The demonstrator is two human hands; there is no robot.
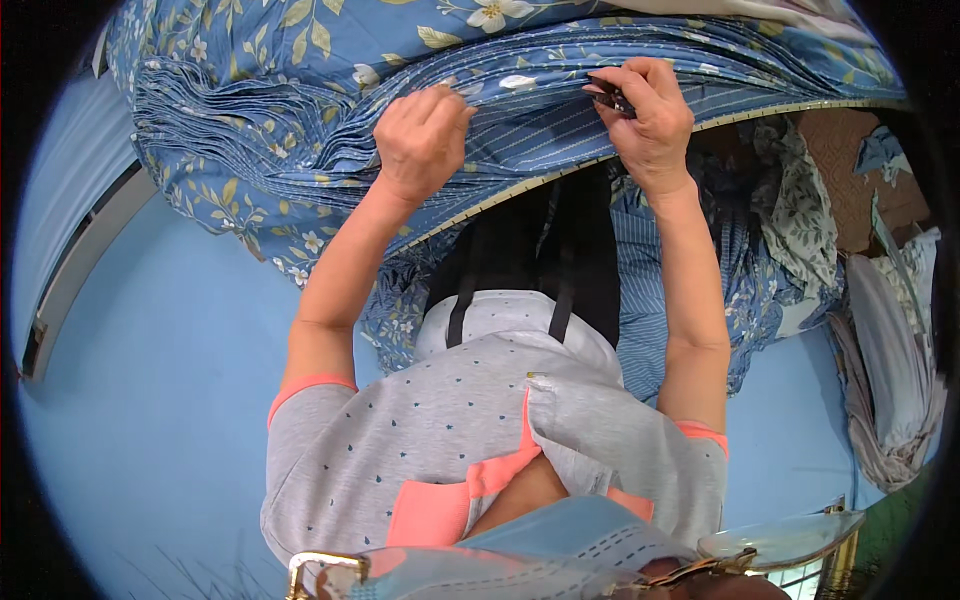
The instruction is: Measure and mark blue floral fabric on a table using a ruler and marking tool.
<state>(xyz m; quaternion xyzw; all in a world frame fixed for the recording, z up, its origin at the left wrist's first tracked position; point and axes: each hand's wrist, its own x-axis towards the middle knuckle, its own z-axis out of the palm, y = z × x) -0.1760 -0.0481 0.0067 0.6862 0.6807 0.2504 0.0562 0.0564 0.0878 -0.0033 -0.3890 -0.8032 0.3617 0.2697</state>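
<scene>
Single head view, looking steeply down, close range.

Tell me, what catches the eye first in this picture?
A thick stack of blue flowered cloth fills the top of the view, its many layered edges hanging over a table edge. Both hands press on it: the left hand grips a fold near the middle, while the right hand pinches the cloth beside a small dark tool too hidden to identify. More loose cloth is heaped at the right.
</scene>
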